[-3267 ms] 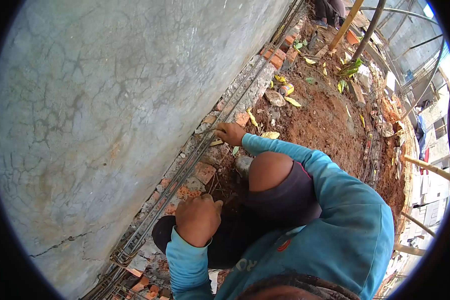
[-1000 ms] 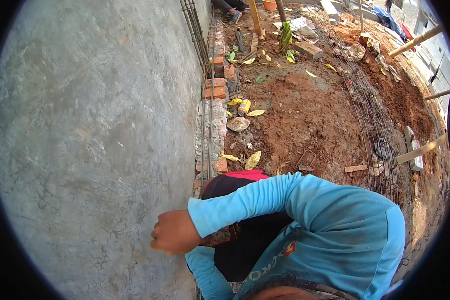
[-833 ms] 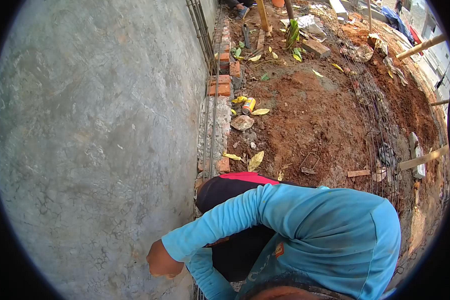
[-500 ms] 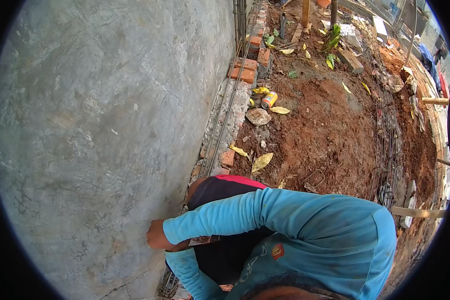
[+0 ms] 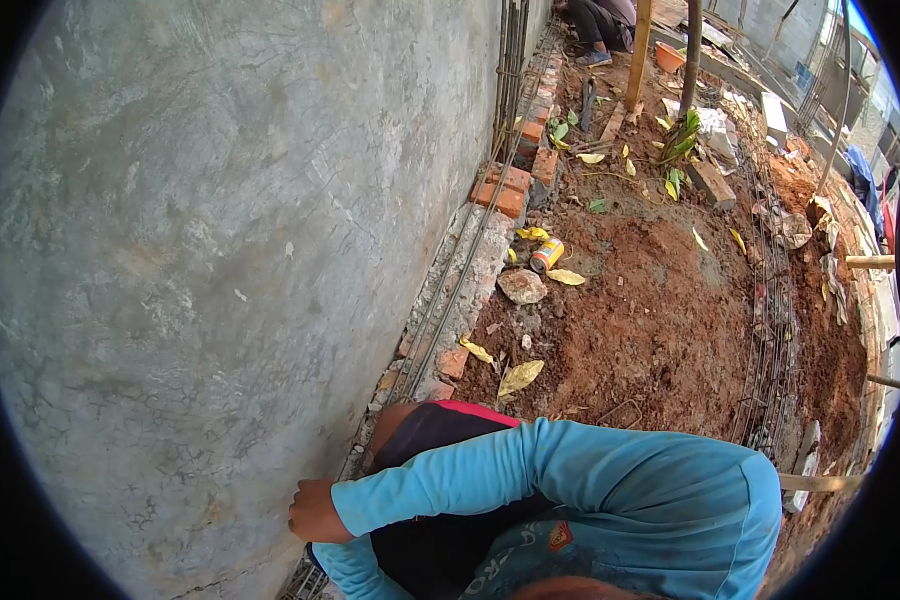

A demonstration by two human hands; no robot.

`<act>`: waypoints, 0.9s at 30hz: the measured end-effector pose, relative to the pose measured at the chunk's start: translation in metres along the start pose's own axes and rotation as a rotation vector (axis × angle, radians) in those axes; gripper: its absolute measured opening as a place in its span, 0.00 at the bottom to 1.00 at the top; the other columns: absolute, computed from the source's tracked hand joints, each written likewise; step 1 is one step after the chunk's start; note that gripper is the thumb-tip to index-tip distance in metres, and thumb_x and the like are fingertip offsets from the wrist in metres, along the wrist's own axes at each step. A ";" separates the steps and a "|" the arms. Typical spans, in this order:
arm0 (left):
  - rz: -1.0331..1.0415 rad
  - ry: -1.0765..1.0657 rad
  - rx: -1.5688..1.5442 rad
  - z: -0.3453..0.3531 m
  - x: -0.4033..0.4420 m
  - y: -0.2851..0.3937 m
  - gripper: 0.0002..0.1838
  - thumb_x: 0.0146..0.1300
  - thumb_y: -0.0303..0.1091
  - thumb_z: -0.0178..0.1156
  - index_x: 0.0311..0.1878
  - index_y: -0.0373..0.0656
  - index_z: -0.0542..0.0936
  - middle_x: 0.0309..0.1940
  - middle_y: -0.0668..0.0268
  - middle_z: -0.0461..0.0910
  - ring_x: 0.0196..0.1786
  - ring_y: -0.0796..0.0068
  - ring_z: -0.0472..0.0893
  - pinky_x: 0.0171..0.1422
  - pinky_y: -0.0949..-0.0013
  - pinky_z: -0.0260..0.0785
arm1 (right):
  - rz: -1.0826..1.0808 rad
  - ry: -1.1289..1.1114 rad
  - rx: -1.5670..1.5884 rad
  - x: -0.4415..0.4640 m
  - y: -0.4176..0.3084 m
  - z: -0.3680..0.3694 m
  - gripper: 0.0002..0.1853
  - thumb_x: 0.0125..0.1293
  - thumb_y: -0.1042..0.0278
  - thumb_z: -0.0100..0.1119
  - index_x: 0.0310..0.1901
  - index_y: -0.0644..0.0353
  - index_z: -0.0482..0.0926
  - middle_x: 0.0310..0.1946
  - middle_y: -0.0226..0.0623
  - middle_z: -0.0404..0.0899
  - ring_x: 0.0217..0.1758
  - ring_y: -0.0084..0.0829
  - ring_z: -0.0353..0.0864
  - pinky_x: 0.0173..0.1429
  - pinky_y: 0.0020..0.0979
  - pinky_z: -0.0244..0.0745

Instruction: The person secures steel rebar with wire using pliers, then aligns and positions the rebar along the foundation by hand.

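Note:
My right hand (image 5: 317, 511) reaches across my body at the lower left, close to the grey plastered wall (image 5: 200, 270). Its fingers are curled closed, and whatever they may hold is hidden. Below it the left blue sleeve (image 5: 350, 568) runs up toward the right wrist, but my left hand is covered by the right hand and sleeve. Under my arms, thin steel rebar (image 5: 305, 582) lies along the foot of the wall. My bent knee (image 5: 390, 432) is beside the wall.
Rebar (image 5: 450, 285) runs along a mortar and brick footing (image 5: 500, 195). On the red soil (image 5: 650, 320) lie a can (image 5: 547, 255), a stone (image 5: 522, 287) and leaves. A rebar cage (image 5: 770, 330) is at right. Farther off are another person (image 5: 600, 25) and an orange bucket (image 5: 669, 57).
My view has tilted up, so the ground and my body sit lower, and another person shows at the top. My right hand stays near the wall; the left wrist is now covered.

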State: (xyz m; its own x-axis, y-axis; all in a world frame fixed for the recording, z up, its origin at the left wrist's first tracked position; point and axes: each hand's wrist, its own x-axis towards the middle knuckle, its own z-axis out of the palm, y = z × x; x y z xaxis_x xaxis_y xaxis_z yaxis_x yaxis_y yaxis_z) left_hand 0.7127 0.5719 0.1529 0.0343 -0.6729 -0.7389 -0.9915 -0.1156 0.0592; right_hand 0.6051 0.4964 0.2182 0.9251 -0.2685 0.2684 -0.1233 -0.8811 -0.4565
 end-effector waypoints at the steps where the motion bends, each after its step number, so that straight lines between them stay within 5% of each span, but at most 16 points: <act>1: 0.003 0.004 -0.001 -0.002 0.001 0.001 0.16 0.59 0.43 0.62 0.36 0.37 0.85 0.37 0.51 0.84 0.45 0.49 0.83 0.49 0.53 0.74 | -0.004 -0.007 0.000 -0.001 -0.003 0.001 0.10 0.50 0.68 0.63 0.35 0.62 0.83 0.30 0.40 0.83 0.38 0.42 0.84 0.47 0.43 0.74; 15: 0.031 -0.007 -0.057 -0.020 0.024 0.006 0.14 0.56 0.39 0.64 0.36 0.38 0.85 0.36 0.53 0.84 0.44 0.51 0.83 0.48 0.54 0.74 | 0.028 -0.092 0.024 0.000 0.004 -0.004 0.10 0.50 0.70 0.63 0.36 0.61 0.82 0.30 0.39 0.82 0.39 0.42 0.84 0.49 0.42 0.74; 20: 0.193 0.016 -0.222 -0.030 0.040 0.016 0.13 0.55 0.38 0.64 0.36 0.38 0.85 0.36 0.54 0.84 0.44 0.51 0.83 0.48 0.54 0.74 | 0.023 -0.016 0.011 -0.004 0.026 -0.045 0.10 0.60 0.62 0.60 0.38 0.58 0.79 0.30 0.41 0.81 0.35 0.46 0.82 0.41 0.43 0.77; 23: 0.287 0.231 -0.352 -0.031 0.031 0.018 0.12 0.55 0.38 0.65 0.36 0.38 0.85 0.36 0.54 0.84 0.44 0.51 0.83 0.48 0.54 0.74 | 0.100 0.016 0.131 0.005 0.016 -0.067 0.11 0.63 0.67 0.61 0.44 0.65 0.80 0.35 0.49 0.82 0.37 0.49 0.83 0.40 0.44 0.76; 27: 0.337 0.869 -0.684 -0.024 -0.039 0.050 0.08 0.55 0.32 0.64 0.36 0.39 0.84 0.35 0.57 0.83 0.43 0.55 0.82 0.48 0.58 0.71 | 0.133 0.012 0.143 0.010 0.004 -0.071 0.11 0.69 0.68 0.60 0.46 0.67 0.82 0.38 0.48 0.84 0.39 0.36 0.84 0.44 0.34 0.77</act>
State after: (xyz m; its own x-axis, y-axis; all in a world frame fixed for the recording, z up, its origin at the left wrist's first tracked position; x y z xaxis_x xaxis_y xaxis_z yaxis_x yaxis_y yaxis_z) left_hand 0.6647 0.5754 0.2007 0.1186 -0.9898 0.0787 -0.7010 -0.0273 0.7126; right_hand 0.5888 0.4626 0.2790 0.8993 -0.3849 0.2075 -0.1914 -0.7732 -0.6046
